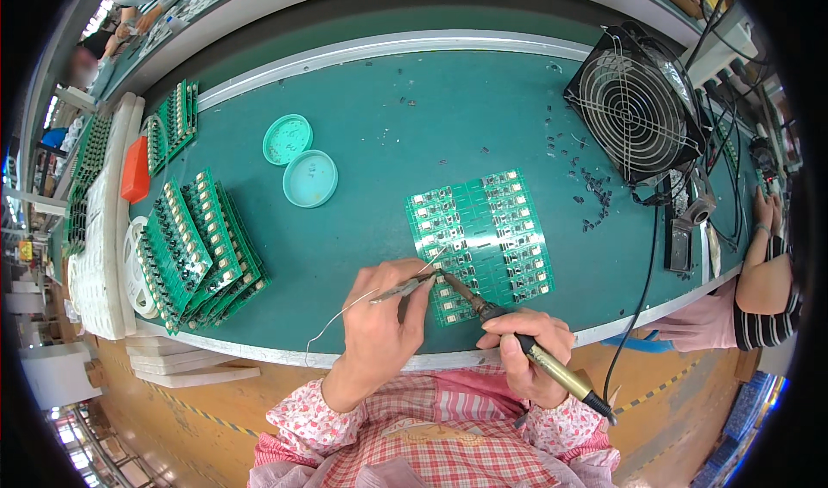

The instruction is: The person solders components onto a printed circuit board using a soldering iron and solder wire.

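Observation:
A green circuit board panel with rows of small parts lies flat on the green bench mat. My left hand is closed around a pair of tweezers, whose tips reach the board's lower left part. A thin solder wire also passes through its fingers, with a loose tail trailing to the left. In my right hand is a soldering iron, gripped like a pen. The iron's tip points at the board close to the tweezers; whether it touches cannot be made out.
Stacked circuit boards stand at the left beside an orange box. Two small round dishes sit farther back. A caged fan occupies the far right, near scattered black bits. The iron's cord runs rightward. Another person's arm shows at right.

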`<control>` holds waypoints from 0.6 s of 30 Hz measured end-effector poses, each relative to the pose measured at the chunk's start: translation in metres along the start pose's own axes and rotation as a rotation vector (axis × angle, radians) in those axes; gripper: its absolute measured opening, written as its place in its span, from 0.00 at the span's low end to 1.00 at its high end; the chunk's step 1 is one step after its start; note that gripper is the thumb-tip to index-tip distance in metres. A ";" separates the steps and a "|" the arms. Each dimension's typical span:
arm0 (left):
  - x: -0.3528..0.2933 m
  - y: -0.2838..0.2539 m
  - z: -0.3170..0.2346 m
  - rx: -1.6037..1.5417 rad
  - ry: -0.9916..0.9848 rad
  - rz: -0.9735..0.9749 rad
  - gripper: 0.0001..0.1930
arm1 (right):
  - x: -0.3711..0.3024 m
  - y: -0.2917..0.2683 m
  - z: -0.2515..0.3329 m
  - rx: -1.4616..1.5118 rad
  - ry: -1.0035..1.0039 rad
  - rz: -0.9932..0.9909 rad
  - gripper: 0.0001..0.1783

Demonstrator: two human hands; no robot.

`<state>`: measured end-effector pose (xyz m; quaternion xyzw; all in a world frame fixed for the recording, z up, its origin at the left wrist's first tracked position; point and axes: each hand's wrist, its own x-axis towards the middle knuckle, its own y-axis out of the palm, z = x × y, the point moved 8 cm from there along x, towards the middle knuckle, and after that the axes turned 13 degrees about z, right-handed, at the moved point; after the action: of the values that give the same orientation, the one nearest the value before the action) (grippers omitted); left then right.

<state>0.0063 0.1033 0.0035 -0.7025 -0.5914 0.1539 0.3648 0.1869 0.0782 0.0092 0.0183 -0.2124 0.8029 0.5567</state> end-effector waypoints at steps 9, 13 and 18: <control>0.001 -0.001 -0.002 0.005 0.016 -0.013 0.09 | -0.002 -0.001 0.003 -0.029 -0.034 -0.019 0.07; 0.001 0.000 -0.002 -0.003 0.020 -0.006 0.09 | -0.018 -0.014 -0.002 -0.009 0.057 -0.145 0.07; 0.000 -0.001 -0.002 -0.001 0.001 -0.002 0.08 | -0.027 -0.017 -0.001 -0.124 -0.016 -0.243 0.08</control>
<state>0.0068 0.1026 0.0052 -0.7022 -0.5918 0.1531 0.3650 0.2120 0.0598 0.0067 0.0159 -0.2621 0.7148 0.6482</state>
